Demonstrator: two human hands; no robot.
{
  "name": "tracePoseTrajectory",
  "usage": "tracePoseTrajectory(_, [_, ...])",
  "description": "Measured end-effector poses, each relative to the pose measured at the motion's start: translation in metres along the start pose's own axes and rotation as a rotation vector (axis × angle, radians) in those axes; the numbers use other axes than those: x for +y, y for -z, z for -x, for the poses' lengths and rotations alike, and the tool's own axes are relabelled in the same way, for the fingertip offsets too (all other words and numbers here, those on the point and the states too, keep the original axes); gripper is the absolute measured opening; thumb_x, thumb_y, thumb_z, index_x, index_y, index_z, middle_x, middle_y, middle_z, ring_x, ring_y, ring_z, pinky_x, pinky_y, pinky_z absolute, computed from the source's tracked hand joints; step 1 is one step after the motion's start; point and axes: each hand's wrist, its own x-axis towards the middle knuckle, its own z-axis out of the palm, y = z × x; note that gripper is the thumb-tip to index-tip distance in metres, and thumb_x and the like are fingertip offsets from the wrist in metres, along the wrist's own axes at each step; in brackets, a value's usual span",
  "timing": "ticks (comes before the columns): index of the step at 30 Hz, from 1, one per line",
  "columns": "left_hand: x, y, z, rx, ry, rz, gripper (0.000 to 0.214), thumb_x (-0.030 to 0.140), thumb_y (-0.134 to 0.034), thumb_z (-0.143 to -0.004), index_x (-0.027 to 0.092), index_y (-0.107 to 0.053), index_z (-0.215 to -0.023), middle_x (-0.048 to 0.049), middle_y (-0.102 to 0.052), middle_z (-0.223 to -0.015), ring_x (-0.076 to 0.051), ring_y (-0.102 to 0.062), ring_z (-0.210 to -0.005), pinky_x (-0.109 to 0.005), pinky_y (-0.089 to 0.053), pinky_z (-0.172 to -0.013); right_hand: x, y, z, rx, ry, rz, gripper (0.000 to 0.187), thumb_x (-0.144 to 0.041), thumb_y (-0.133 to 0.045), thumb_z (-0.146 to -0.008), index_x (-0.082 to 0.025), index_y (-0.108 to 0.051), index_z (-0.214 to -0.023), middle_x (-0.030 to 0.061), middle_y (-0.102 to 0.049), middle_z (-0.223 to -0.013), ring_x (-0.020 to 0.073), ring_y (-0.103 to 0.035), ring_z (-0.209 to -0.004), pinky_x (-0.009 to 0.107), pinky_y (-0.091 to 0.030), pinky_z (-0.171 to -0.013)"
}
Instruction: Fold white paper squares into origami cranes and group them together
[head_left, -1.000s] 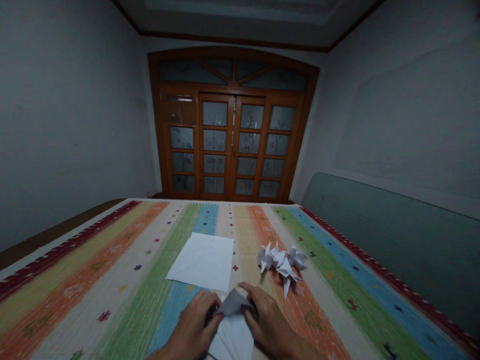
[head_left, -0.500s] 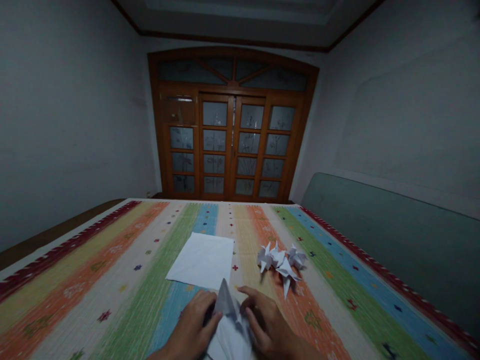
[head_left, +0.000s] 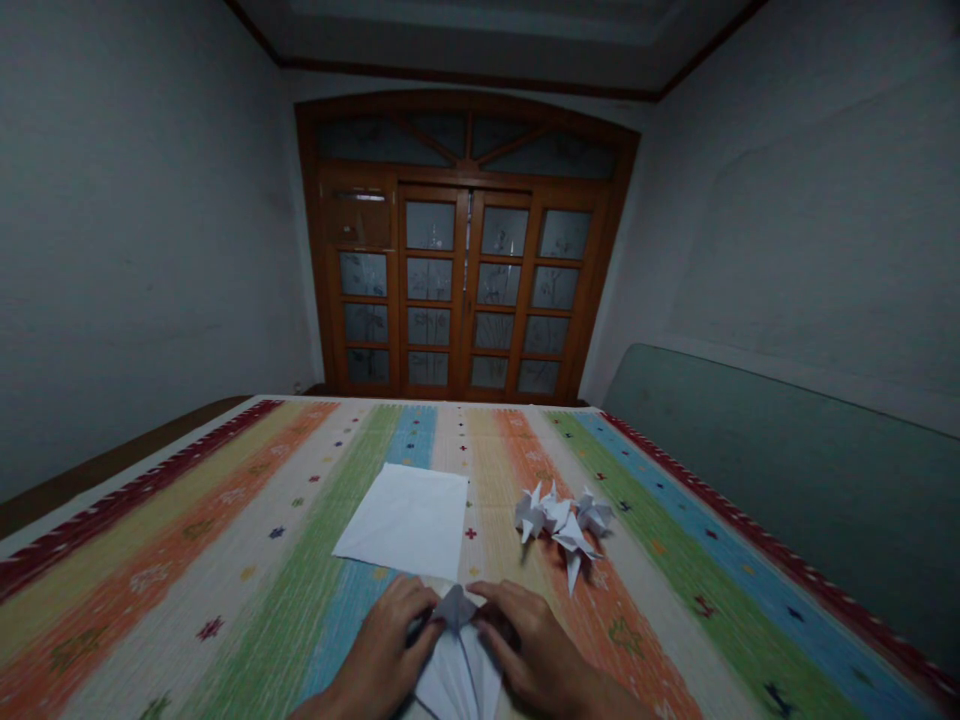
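A partly folded sheet of white paper lies at the near edge of the view, between my two hands. Its far tip is a raised, greyish flap, with creases fanning toward me below it. My left hand pinches the flap's left side between thumb and fingers. On the other side, my right hand grips the flap's right edge, thumb below and forefinger on top. Just beyond my fingers rests a flat white square of paper. Several folded paper cranes sit in a cluster to the right.
A striped, multicoloured cloth covers the table. Along the right side stands a pale green padded backrest. Wooden doors with glass panes close off the far end of the room.
The tall pointed flap has come down and spread into a shorter, wider shape. My right hand has closed in on its right edge; my left hand has barely moved.
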Motion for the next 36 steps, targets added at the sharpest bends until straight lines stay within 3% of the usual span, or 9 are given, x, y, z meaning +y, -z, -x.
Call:
tracePoseTrajectory(3, [0.001,0.002,0.000,-0.012,-0.014,0.006,0.015,0.010,-0.064,-0.089,0.020,-0.076,-0.090,-0.0076,-0.072,-0.094,-0.027,-0.064,-0.093,-0.035,-0.048,-0.085,0.003,-0.002,-0.002,0.005,-0.029,0.038,0.034,-0.012,-0.063,-0.090,-0.016,-0.069,-0.123,0.0139,-0.076,-0.104,0.0271,-0.072,-0.097,0.037,-0.056,-0.089])
tracePoseTrajectory(8, [-0.001,0.001,0.001,-0.054,-0.021,-0.028,0.023,0.006,-0.065,-0.087,0.022,-0.081,-0.094,-0.0070,-0.071,-0.093,-0.026,-0.064,-0.093,-0.034,-0.049,-0.084,-0.001,-0.001,-0.007,0.008,0.020,0.080,0.015,-0.009,-0.064,-0.089,-0.018,-0.075,-0.093,0.0083,-0.071,-0.086,0.0229,-0.069,-0.083,0.030,-0.052,-0.075])
tracePoseTrajectory(15, [0.004,0.001,0.004,-0.030,-0.131,-0.036,0.034,0.009,-0.063,-0.090,0.028,-0.077,-0.115,-0.0067,-0.072,-0.102,-0.026,-0.065,-0.098,-0.036,-0.053,-0.087,-0.005,-0.002,-0.006,0.033,0.057,0.126,0.015,-0.006,-0.062,-0.085,-0.018,-0.069,-0.090,0.0067,-0.065,-0.089,0.0207,-0.065,-0.081,0.028,-0.051,-0.072])
tracePoseTrajectory(20, [0.009,0.004,0.009,0.029,-0.260,-0.064,0.050,0.016,-0.079,-0.083,0.027,-0.066,-0.130,-0.0084,-0.072,-0.112,-0.028,-0.067,-0.102,-0.037,-0.055,-0.089,-0.003,-0.006,-0.003,0.026,0.119,0.227,0.015,-0.008,-0.060,-0.085,-0.019,-0.066,-0.093,0.0073,-0.066,-0.091,0.0213,-0.063,-0.081,0.029,-0.051,-0.071])
tracePoseTrajectory(26, [0.012,0.003,0.007,0.133,-0.402,-0.062,0.032,0.019,-0.072,-0.089,0.023,-0.066,-0.120,-0.0084,-0.073,-0.102,-0.026,-0.070,-0.091,-0.032,-0.056,-0.079,0.002,-0.011,-0.001,0.003,0.187,0.308,0.010,-0.010,-0.061,-0.088,-0.019,-0.065,-0.092,0.0078,-0.067,-0.089,0.0212,-0.064,-0.080,0.028,-0.049,-0.069])
tracePoseTrajectory(36, [0.015,0.006,0.009,0.125,-0.487,-0.063,0.021,0.013,-0.057,-0.094,0.021,-0.072,-0.107,-0.0091,-0.074,-0.089,-0.023,-0.069,-0.081,-0.031,-0.054,-0.071,0.000,-0.010,0.000,-0.003,0.240,0.324,0.012,-0.014,-0.057,-0.092,-0.019,-0.065,-0.085,0.0075,-0.068,-0.082,0.0209,-0.063,-0.077,0.029,-0.045,-0.067])
